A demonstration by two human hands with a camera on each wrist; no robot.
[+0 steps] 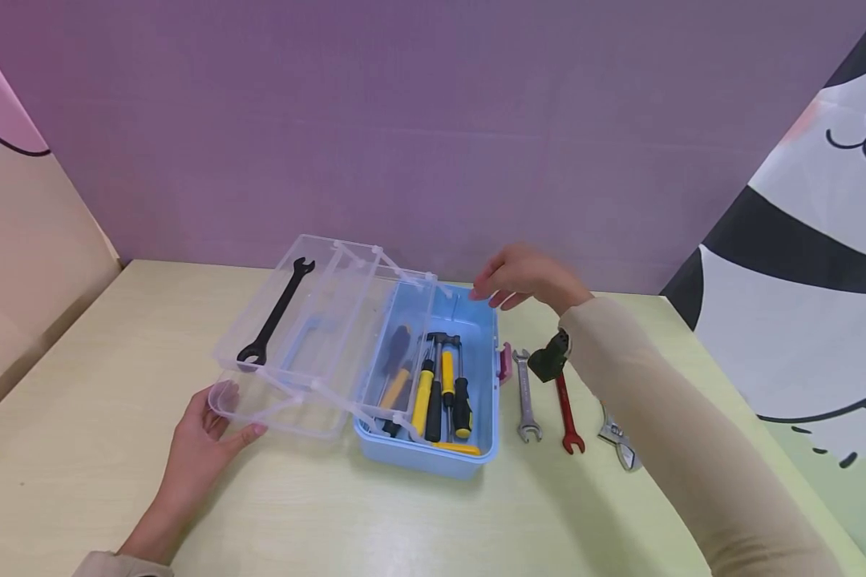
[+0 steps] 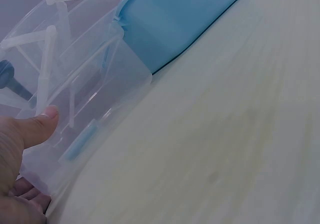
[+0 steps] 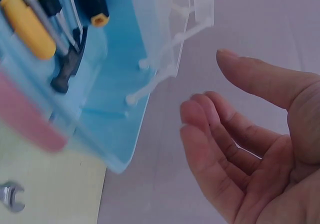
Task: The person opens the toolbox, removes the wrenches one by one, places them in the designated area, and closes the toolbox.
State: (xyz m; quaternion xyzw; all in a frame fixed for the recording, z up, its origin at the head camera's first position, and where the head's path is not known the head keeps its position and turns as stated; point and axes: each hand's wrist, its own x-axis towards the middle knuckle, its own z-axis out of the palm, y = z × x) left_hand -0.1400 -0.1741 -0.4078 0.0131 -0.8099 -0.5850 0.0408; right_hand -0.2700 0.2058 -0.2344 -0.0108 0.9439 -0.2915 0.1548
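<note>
- Left hand (image 1: 200,449): we see it gripping the near left corner of the clear tray unit (image 1: 328,340), thumb on the rim, fingers curled beneath.
- Right hand (image 1: 521,276): holds nothing; fingers loosely bent, thumb apart from them in the right wrist view. We place it over the far right corner of the blue box (image 1: 426,462).
- Blue box: stands on the table (image 1: 296,521), its far end near the table's far edge. The tray unit, two layers joined by white link arms, swings out leftward and overhangs the box's left part.
- Black wrench (image 1: 277,312): we note it slanting along the left side of the upper tray layer.
- In the box, toward its near edge: hammer (image 1: 443,339), head to the far end; yellow-handled screwdriver (image 1: 422,405); black-and-yellow screwdriver (image 1: 463,409).
- Pink clasp (image 1: 505,363): on the box's right side.
- Between box and table's right edge, we list silver wrench (image 1: 525,397), red wrench (image 1: 566,409) and adjustable wrench (image 1: 620,441), the last partly hidden by the right sleeve (image 1: 664,417).
</note>
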